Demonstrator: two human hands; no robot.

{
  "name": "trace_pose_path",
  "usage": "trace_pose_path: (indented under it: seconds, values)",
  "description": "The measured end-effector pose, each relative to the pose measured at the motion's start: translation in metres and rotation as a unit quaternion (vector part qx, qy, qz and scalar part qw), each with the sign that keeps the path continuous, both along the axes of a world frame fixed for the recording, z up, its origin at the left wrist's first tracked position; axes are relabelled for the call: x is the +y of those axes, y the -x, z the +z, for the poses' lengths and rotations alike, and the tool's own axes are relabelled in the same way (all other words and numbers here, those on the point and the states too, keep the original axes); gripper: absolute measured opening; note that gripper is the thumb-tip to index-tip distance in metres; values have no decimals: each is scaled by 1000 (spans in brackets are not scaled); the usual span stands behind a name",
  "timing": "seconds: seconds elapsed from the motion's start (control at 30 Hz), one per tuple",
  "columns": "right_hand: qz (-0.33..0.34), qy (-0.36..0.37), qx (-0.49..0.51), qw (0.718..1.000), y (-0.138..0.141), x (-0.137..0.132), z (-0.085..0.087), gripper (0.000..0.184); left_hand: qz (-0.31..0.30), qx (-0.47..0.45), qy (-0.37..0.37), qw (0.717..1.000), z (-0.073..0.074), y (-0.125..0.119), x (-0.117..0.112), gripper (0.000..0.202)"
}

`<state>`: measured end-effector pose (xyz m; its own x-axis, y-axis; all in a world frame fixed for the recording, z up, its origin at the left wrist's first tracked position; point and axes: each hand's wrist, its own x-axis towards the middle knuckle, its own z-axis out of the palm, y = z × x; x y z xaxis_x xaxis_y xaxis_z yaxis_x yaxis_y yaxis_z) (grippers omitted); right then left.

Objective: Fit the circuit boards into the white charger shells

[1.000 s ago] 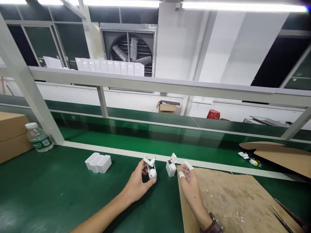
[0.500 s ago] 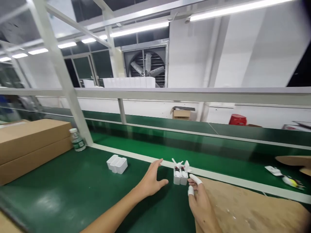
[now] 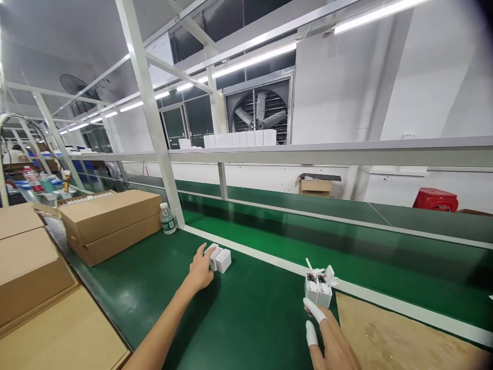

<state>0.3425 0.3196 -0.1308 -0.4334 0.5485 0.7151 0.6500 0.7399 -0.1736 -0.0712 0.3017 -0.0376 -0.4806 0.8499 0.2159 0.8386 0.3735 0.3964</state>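
My left hand [image 3: 201, 270] is at the small white open-topped boxes [image 3: 224, 261], its fingers apart and curved over the left end of the group. Whether the fingertips touch the nearest box I cannot tell. My right hand [image 3: 327, 336] has white finger covers on the thumb and one finger. It stays open, just in front of two white boxes [image 3: 324, 296] standing side by side. White plastic pieces and small dark and red parts stick out of their tops. No object shows between the right fingers.
A brown board [image 3: 400, 329] lies on the green table [image 3: 246, 318] at the right. A water bottle [image 3: 167, 219] stands by a frame post, beside cardboard boxes [image 3: 115, 218]. A pale rail [image 3: 265, 261] borders the green belt [image 3: 269, 234] behind.
My left hand has moved left from the table's middle to the group of white boxes. My right hand has drawn back slightly from the filled pair. The view has turned left.
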Motion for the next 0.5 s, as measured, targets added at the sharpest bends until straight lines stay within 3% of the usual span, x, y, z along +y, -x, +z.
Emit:
trace_pose_path:
  seconds: [0.17, 0.23, 0.4, 0.5]
  values:
    - [-3, 53, -17, 998, -7, 7, -23, 40, -23, 4, -1, 1000, 6, 10, 4, 54]
    - [-3, 85, -13, 996, -8, 6, -22, 39, -30, 3, 3, 1000, 7, 10, 3, 59]
    - [2, 128, 18, 992, -6, 3, -13, 39, -38, -5, 26, 999, 7, 3, -3, 97]
    - [7, 143, 37, 989, -4, 0, -11, 40, -47, -20, 22, 998, 7, 1, -1, 92]
